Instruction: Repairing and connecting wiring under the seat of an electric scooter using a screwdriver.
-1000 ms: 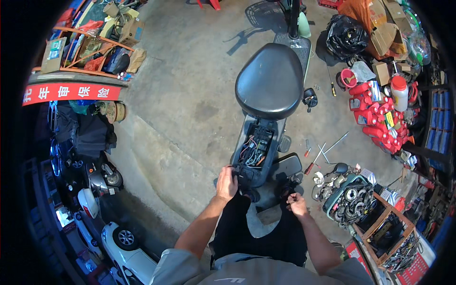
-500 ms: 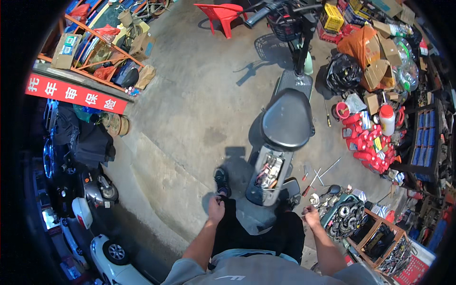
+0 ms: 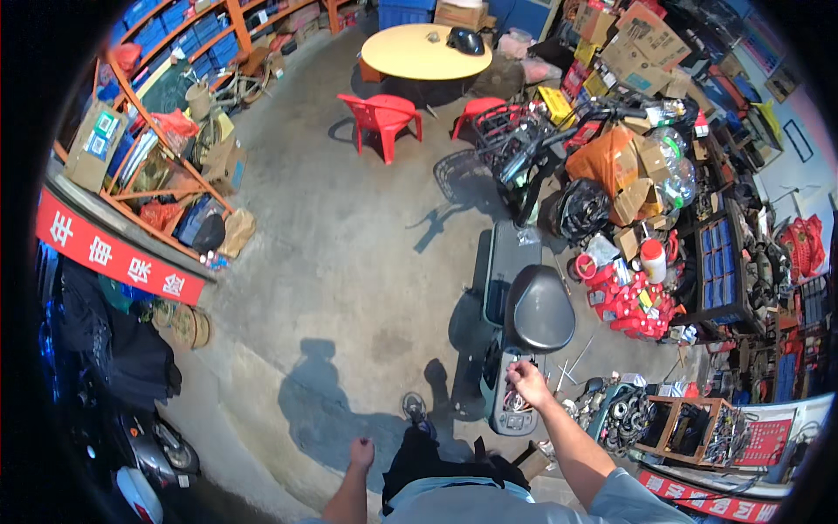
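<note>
An electric scooter stands on the concrete floor, with a dark seat (image 3: 538, 307) and a grey rear body (image 3: 513, 421). Behind the seat is an uncovered compartment (image 3: 517, 402) with wires in it, partly hidden by my right hand (image 3: 529, 382). The fingers of that hand are curled together above the compartment; whether they hold or touch anything, I cannot make out. Low over the floor on the left hangs my left hand (image 3: 361, 452), closed in a loose fist, apart from the scooter, nothing showing in it.
Red bottles (image 3: 630, 301), a black bag (image 3: 583, 210) and cardboard boxes (image 3: 644, 48) crowd the right. Nearer are long tools on the floor and a crate of metal parts (image 3: 627, 410). A red chair (image 3: 384, 122) and a yellow table (image 3: 419, 52) stand ahead. Orange shelving rises at left.
My right hand has moved forward over the scooter's rear compartment. My left hand is lower and further left. The view has tilted up and shifted, bringing the yellow table into sight.
</note>
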